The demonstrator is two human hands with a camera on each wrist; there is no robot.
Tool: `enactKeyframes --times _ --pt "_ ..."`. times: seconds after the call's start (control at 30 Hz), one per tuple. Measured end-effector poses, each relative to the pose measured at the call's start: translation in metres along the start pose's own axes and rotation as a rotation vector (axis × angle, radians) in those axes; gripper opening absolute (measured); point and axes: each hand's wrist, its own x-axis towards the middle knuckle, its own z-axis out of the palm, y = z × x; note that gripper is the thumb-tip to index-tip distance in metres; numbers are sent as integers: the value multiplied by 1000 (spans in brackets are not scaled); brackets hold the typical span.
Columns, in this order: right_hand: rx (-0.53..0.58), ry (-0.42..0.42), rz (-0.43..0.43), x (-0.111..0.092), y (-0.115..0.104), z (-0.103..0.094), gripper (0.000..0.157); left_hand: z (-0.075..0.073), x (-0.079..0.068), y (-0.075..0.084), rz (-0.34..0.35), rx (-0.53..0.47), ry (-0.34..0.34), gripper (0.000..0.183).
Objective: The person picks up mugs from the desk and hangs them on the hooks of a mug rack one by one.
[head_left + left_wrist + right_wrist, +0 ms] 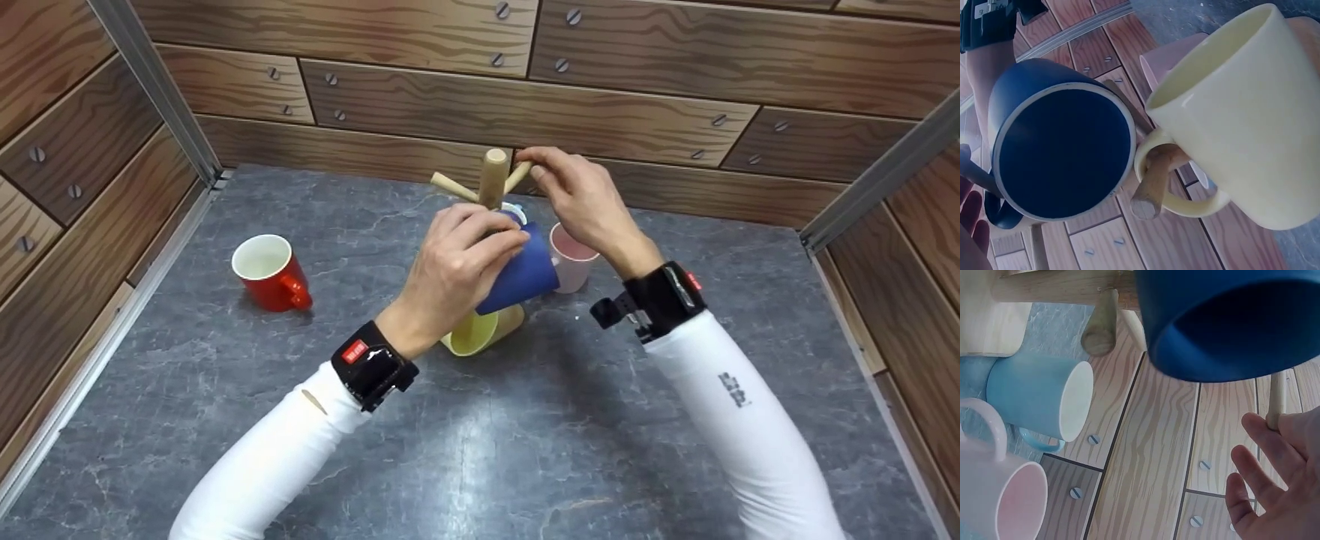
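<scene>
White sleeves (262,461) run up from the lower edge; at centre the left hand (457,251) pinches the blue mug (525,274), the right hand (581,195) a wooden peg (516,178). A loosened left grip could drop the mug onto the yellow mug (1247,124) below; tugging might tip the stand (492,181).

Head vw abv, wrist vws close
</scene>
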Motion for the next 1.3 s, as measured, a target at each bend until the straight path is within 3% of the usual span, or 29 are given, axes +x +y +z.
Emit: enactKeyframes --times 0.4,0.87,1.3 --pt "155 93 66 -27 8 -10 26 -14 -14 -5 31 -26 43 12" --pt "256 174 24 -59 1 -9 19 -31 -26 -15 -30 -90 131 15" --pt "275 209 -40 -77 -12 -2 17 -39 -34 -30 -114 -83 160 18"
